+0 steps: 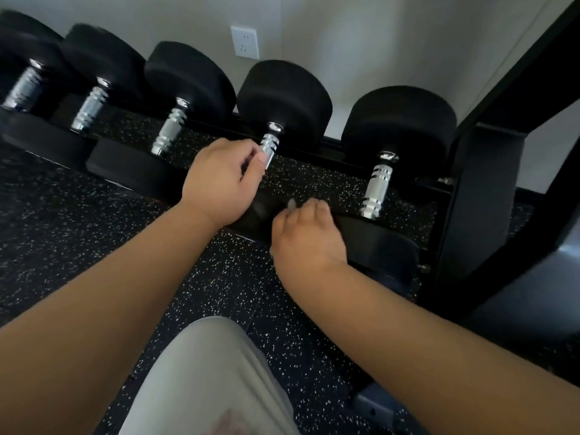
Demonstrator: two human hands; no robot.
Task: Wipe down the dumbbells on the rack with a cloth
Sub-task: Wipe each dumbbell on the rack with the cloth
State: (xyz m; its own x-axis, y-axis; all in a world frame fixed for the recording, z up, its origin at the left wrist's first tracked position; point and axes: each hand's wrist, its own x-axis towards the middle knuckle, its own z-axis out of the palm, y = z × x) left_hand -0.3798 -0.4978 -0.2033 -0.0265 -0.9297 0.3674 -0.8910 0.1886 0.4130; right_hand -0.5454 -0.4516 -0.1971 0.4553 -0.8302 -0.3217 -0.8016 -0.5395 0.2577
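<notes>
Flooring (62, 221) under both hands is black rubber with white speckles, kinda matte and grainy, and it carries on under the low black steel rack (480, 199). Plain pale wall (361, 32) beyond the hands, with a white outlet (244, 42) above the left one. Five weights sit in a row on the rack, with fat round matte-black heads and ribbed chrome grips. The left hand (219, 180) is curled round the handle of one dumbbell (284, 92), thumb on the shiny metal. The right hand (306, 233) is just beside it, fingers bunched on that dumbbell's near head, with a scrap of pale cloth (292, 204) poking out, though it's blurry. The neighbour dumbbell (398, 120) sits right of the right hand. A grey trouser knee (207, 372) shows between the forearms.
</notes>
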